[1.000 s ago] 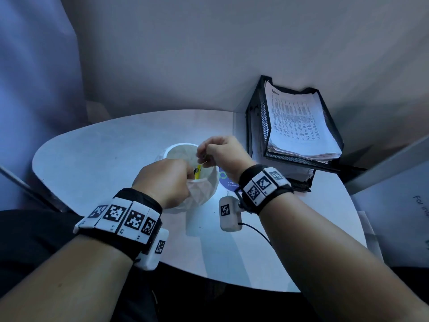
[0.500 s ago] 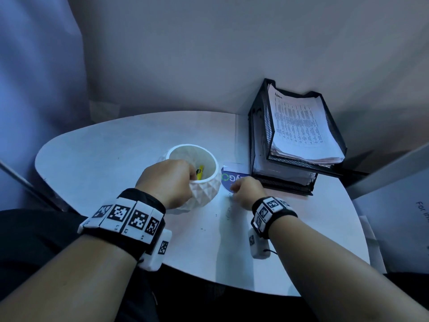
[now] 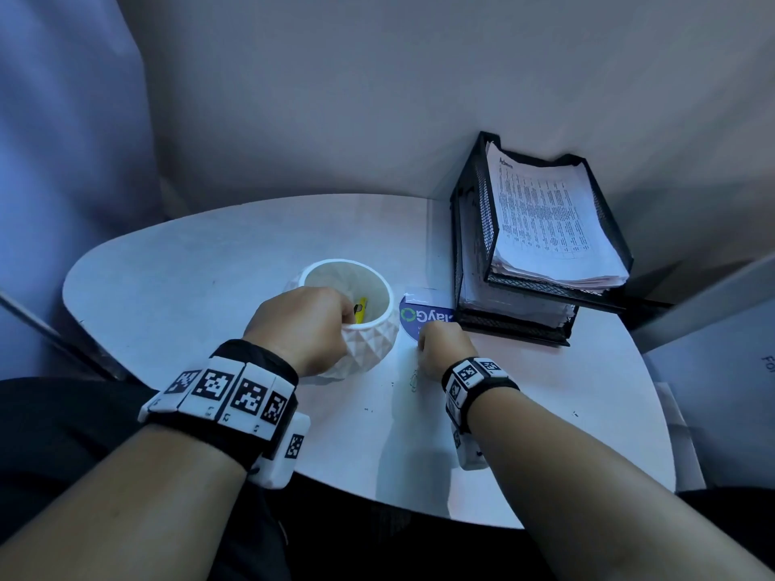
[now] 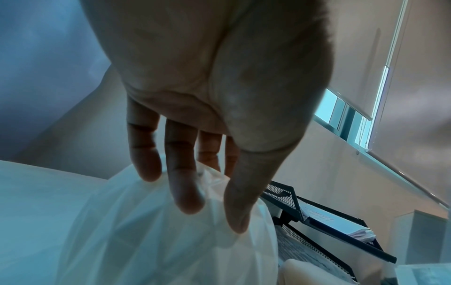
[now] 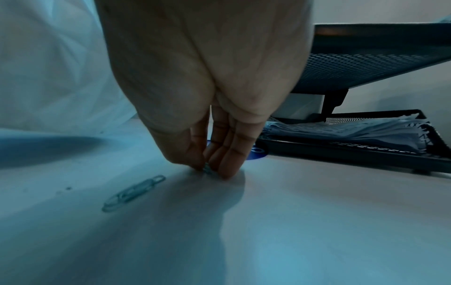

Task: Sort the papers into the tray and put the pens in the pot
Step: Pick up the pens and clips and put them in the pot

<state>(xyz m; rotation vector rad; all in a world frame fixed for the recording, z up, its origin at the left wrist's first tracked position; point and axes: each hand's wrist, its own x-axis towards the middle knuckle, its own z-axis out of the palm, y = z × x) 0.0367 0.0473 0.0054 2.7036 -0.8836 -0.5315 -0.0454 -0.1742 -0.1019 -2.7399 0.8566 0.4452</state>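
Observation:
A white faceted pot [image 3: 369,341] stands mid-table with a yellow pen [image 3: 360,309] inside. My left hand [image 3: 306,329] grips the pot's near rim; its fingers [image 4: 185,192] curl over the pot [image 4: 158,241]. My right hand [image 3: 440,345] is down on the table right of the pot, and its fingertips [image 5: 227,169] pinch a small paper clip [image 5: 207,170] on the tabletop. A black mesh two-tier tray [image 3: 474,228] at the back right holds stacks of printed papers [image 3: 545,220].
A second paper clip [image 5: 134,192] lies on the white table [image 3: 188,266] just left of my right hand. A blue round sticker [image 3: 419,318] sits between pot and tray. Walls close in behind the table; its front edge is near my body.
My right hand left the pot's mouth, came down to the table right of the pot and now pinches a paper clip. The left hand stays on the pot.

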